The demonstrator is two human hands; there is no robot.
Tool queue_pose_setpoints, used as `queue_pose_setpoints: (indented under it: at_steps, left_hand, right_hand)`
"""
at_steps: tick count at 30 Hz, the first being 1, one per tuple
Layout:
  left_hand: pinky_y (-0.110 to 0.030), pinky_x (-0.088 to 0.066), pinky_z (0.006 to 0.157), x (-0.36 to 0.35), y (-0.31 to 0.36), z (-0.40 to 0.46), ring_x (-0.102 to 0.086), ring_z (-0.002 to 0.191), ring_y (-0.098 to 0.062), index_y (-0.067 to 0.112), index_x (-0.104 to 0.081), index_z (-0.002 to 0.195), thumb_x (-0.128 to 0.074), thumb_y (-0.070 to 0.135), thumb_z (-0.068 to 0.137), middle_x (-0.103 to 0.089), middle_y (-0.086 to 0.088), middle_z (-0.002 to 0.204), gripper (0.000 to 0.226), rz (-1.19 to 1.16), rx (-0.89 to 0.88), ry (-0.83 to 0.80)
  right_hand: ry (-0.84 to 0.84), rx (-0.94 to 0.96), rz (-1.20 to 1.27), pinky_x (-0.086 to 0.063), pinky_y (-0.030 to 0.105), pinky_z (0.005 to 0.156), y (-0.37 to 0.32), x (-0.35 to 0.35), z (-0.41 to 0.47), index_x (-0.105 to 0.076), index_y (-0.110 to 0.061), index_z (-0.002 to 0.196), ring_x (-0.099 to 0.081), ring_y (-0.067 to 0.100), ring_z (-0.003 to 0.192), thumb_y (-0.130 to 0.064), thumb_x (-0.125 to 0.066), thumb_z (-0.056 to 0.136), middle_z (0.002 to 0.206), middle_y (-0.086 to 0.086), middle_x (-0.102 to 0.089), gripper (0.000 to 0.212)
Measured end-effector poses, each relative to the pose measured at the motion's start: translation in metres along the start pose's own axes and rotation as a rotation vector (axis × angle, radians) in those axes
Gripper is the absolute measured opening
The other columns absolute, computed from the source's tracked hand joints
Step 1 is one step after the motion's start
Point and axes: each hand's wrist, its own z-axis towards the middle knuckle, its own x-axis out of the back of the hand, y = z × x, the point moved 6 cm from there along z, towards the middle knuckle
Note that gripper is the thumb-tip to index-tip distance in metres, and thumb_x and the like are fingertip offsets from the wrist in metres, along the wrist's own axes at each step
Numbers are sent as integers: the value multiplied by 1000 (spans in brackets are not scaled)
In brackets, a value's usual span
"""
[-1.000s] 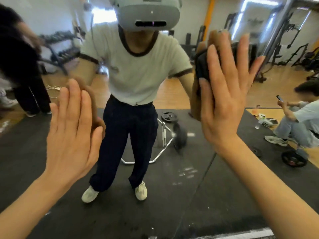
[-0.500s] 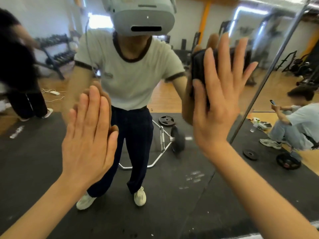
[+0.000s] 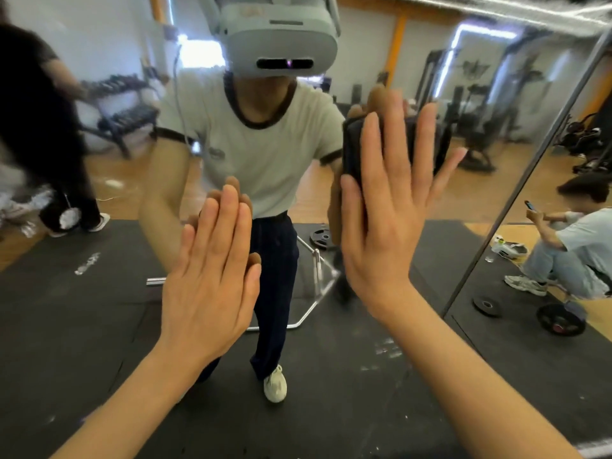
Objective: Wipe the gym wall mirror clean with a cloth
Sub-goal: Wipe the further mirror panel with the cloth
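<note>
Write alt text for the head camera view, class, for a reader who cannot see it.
A person's right hand presses a dark cloth flat against a gym wall mirror, while the left hand rests open on the glass beside it. The mirror reflects the person wearing a headset, a dumbbell rack, weight plates on black mats, and someone seated at right.

folded cloth under right palm [image 3: 352, 150]: black, plain | reflected short-sleeved T-shirt [image 3: 265, 150]: off-white, dark brown collar and cuff bands | reflected trousers [image 3: 275, 260]: navy | headset [image 3: 281, 38]: pale grey, black slot | rubber floor mat [image 3: 82, 309]: black | wooden floor [image 3: 109, 173]: honey-tan | pillar [image 3: 395, 38]: orange
</note>
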Motion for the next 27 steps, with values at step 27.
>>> queue_pose_setpoints:
  at_steps: [27]
  left_hand:
    - [-32, 9, 125, 13, -41, -35, 14, 155, -16, 11, 10, 160, -21, 28, 109, 20, 0, 167, 61, -40, 69, 6]
  right_hand:
    - [-90, 100, -18, -9, 55, 120, -64, -32, -5, -39, -10, 148, -22, 25, 151, -1, -64, 96, 153, 11, -44, 58]
